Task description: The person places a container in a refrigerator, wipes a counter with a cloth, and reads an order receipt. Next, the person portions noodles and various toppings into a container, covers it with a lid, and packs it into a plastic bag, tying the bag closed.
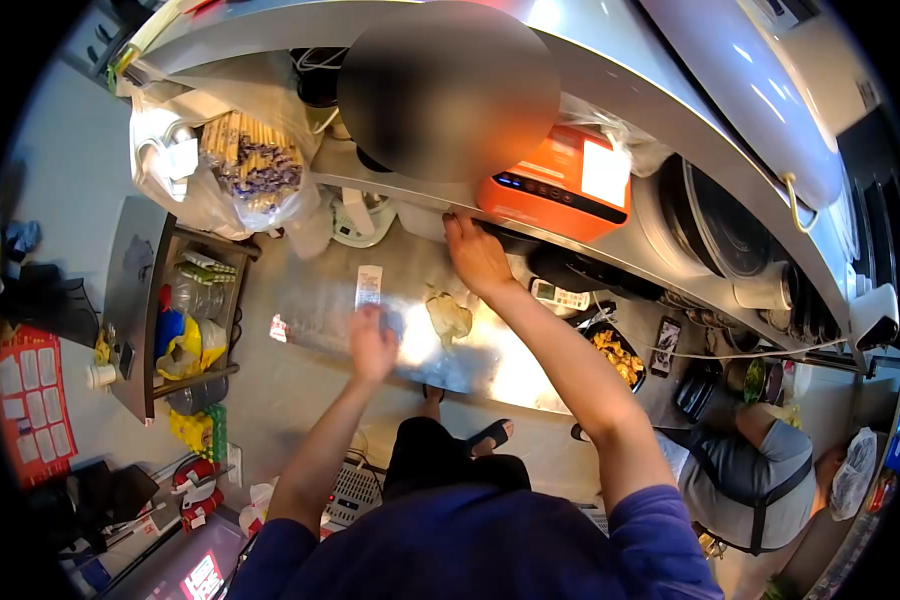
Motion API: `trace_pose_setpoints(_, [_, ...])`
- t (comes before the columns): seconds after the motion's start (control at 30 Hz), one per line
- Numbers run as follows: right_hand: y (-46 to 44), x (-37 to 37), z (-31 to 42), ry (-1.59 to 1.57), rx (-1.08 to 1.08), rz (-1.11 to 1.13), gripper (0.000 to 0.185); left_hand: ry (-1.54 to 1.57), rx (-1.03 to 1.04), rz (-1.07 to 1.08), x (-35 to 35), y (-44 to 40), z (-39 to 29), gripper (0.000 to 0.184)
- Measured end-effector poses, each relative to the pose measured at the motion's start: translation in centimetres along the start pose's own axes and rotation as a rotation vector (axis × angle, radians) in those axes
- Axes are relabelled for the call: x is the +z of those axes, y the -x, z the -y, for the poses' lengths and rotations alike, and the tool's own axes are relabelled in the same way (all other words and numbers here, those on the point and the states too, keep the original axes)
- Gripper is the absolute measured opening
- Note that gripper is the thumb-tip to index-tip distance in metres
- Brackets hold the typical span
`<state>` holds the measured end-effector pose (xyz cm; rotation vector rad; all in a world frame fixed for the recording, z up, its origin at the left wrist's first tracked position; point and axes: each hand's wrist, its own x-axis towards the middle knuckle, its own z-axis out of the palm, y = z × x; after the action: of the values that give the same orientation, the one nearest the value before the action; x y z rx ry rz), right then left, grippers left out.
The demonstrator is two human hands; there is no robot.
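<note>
White paper, a narrow printed slip, lies on the steel counter, taking twelve o'clock as straight away from the wearer. Its long axis runs roughly from twelve to six, and its near end meets the fingers of the left hand; so the slip sits at twelve o'clock from that hand and at about eight to nine from the right hand. The left hand is clearly the nearer one. Its fingers are bent and blurred, and I cannot tell whether they pinch the paper or only rest against it. The right arm is stretched further out, its hand by the edge of the shelf, fingers slightly bent; whether they hold anything, I cannot tell. Just beside those fingertips, at ten o'clock, is a pale tub, and at two o'clock an orange box stands on the shelf. Between the forearms, at two o'clock from the left hand, lies a crumpled beige piece, touched by neither hand. A white scale sits at twelve from the slip. Around four o'clock from the right hand come a white keypad device, some yellow-brown food and a phone.
</note>
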<state>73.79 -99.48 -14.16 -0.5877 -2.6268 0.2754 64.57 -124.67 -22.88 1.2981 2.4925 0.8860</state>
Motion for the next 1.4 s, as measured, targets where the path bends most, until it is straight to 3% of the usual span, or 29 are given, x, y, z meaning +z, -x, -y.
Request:
trace_pose_setpoints(0.03, [-1.5,0.3,0.1,-0.004,0.008,0.013,0.017,0.101,0.058,0.153,0.0,0.5,-1.6,0.045])
trace_pose_setpoints(0.1, [-2.9,0.7,0.3,0.138,-0.03,0.26,0.02,0.137,0.196,0.329,0.9,1.1,-5.7,0.042])
trace_pose_setpoints(0.2, [-3.2,0.7,1.1,0.247,-0.051,0.275,0.023,0.074,0.268,0.268,4.7,0.1,-7.7,0.038])
trace_pose_setpoints(0.3, [-4.4,1.6,2.3,0.331,0.042,0.365,0.029,0.043,0.223,0.445,8.5,-1.6,-2.0,0.033])
trace_pose_setpoints(0.33, [-5.3,1.2,2.8,0.278,0.041,0.462,0.025,0.178,0.113,0.293,10.6,-2.2,0.2,0.032])
trace_pose_setpoints(0.37, [-5.8,1.4,2.9,0.224,0.044,0.554,0.021,0.098,0.148,0.29,9.0,-3.5,0.2,0.034])
trace_pose_setpoints(0.43, [-6.5,1.3,3.2,0.173,0.127,0.572,0.018,0.224,0.268,0.224,8.0,-6.5,-1.4,0.035])
trace_pose_setpoints(0.53, [-6.9,0.5,3.3,0.151,0.171,0.661,0.02,0.134,0.314,0.298,9.1,-8.8,-5.4,0.034])
trace_pose_setpoints(0.57, [-6.5,1.3,3.1,0.155,0.172,0.662,0.02,0.202,0.057,0.495,8.1,-9.3,-8.3,0.034])
trace_pose_setpoints(0.63, [-5.6,2.7,3.0,0.249,0.184,0.509,0.024,0.339,0.024,0.251,16.0,-6.7,-6.2,0.039])
trace_pose_setpoints(0.77, [-4.1,-0.9,5.3,0.374,0.057,0.434,0.018,0.288,0.216,0.381,13.3,-4.1,-5.0,0.043])
trace_pose_setpoints(0.83, [-3.0,-4.4,7.0,0.465,-0.071,0.423,0.013,0.299,0.083,0.195,13.0,-4.5,-2.9,0.046])
trace_pose_setpoints(0.87, [-2.2,-6.6,7.8,0.544,-0.143,0.465,0.013,0.365,-0.005,0.252,7.9,-6.2,-5.1,0.045])
trace_pose_setpoints(0.9, [0.0,-9.5,8.5,0.366,-0.125,0.443,0.015,0.353,0.002,0.247,7.8,-6.8,-2.9,0.045])
trace_pose_setpoints(0.93, [1.1,-11.4,8.9,0.376,-0.147,0.497,0.016,0.088,0.104,0.386,9.6,-7.2,1.2,0.046])
trace_pose_setpoints(1.0, [3.3,-15.2,10.2,0.236,-0.076,0.466,0.017,0.532,-0.021,0.337,7.3,-7.3,0.7,0.052])
trace_pose_setpoints(1.1, [7.6,-18.6,11.0,-0.41,0.24,0.514,0.019,1.567,-0.261,0.401,1.7,-6.5,-3.8,0.061])
trace_pose_setpoints(1.2, [11.7,-15.3,9.1,-0.516,0.256,0.439,0.022,1.837,-0.545,0.549,0.4,-6.3,-6.7,0.064])
trace_pose_setpoints(1.23, [12.3,-13.1,8.1,-0.467,0.282,0.487,0.022,1.934,-0.75,0.639,0.7,-6.0,-7.5,0.063])
trace_pose_setpoints(1.27, [12.9,-10.2,7.6,-0.425,0.31,0.541,0.022,1.925,-0.77,0.643,1.5,-5.0,-7.6,0.063])
trace_pose_setpoints(1.33, [14.4,-4.4,6.2,-0.36,0.168,0.491,0.017,1.654,-1.005,0.465,5.3,-5.4,-7.4,0.06])
trace_pose_setpoints(1.37, [15.5,-1.8,5.8,-0.3,0.188,0.559,0.017,1.649,-0.995,0.483,7.4,-5.3,-6.5,0.06])
trace_pose_setpoints(1.4, [16.9,0.3,5.3,-0.268,0.179,0.581,0.018,1.579,-0.912,0.321,9.2,-4.1,-4.8,0.059])
